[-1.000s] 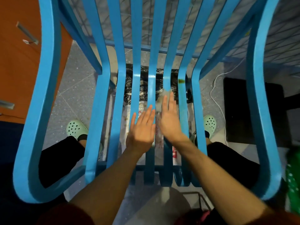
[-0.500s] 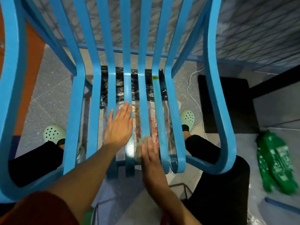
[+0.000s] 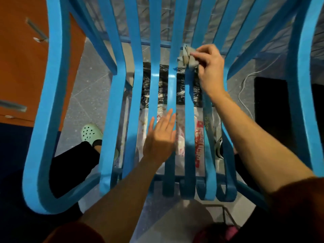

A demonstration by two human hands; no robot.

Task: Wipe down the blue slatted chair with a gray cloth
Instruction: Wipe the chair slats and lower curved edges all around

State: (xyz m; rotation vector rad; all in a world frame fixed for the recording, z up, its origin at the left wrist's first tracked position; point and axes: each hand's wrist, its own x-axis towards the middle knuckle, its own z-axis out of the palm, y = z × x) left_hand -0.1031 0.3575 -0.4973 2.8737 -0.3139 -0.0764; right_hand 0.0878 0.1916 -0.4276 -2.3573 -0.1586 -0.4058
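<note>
The blue slatted chair [image 3: 115,106] fills the view from above, its seat slats running away from me and bending up into the backrest. My right hand [image 3: 209,69] is shut on a crumpled gray cloth [image 3: 187,57], pressing it against a slat where the seat meets the backrest, right of centre. My left hand [image 3: 160,137] lies flat with fingers spread on the middle seat slats, nearer to me.
Under the seat lie a black plastic bag [image 3: 146,83] and a white bag with red print [image 3: 199,142]. An orange cabinet with metal handles [image 3: 21,67] stands at left. A white cable [image 3: 245,85] and a black mat [image 3: 271,106] are at right. My foot in a green clog [image 3: 90,133] is on the gray floor.
My right hand has moved from the front edge of the seat up to the bend at the backrest, now with the gray cloth visible in it. The left hand stays flat on the seat.
</note>
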